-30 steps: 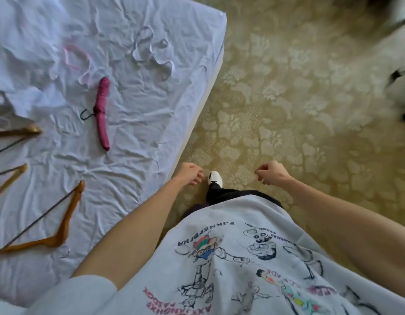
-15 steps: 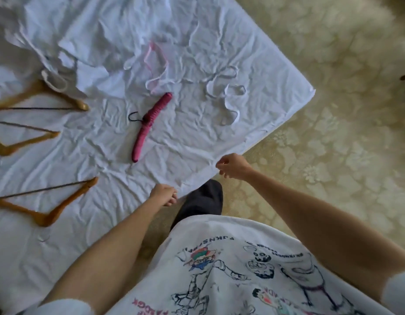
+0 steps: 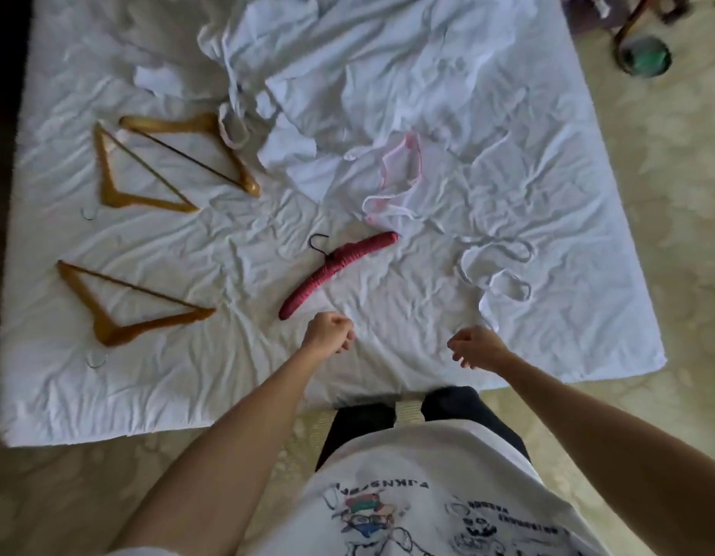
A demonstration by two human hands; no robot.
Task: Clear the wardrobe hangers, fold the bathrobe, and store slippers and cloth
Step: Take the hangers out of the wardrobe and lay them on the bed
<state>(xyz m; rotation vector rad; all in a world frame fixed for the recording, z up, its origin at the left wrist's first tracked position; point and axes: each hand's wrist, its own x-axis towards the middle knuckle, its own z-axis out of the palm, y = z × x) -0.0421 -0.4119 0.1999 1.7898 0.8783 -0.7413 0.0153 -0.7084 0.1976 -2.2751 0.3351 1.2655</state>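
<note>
White bathrobe (image 3: 368, 74) fabric lies crumpled and unfolded across the far middle of the bed (image 3: 187, 387), its belt loops trailing toward the right. Three wooden hangers (image 3: 139, 302) rest bare on the left side, and a padded pink hanger (image 3: 336, 274) lies near the middle, so the hanger-clearing step looks done. Folding the robe appears not yet begun. A small pink-trimmed cloth (image 3: 400, 174) sits just beyond the pink hanger; slippers cannot be made out with certainty, so storing them and the cloth seems left to do. Both hands hover over the near edge of the bed: the left hand (image 3: 328, 335) has its fingers curled with nothing in them, and the right hand (image 3: 474, 347) hangs loosely curled, also holding nothing.
</note>
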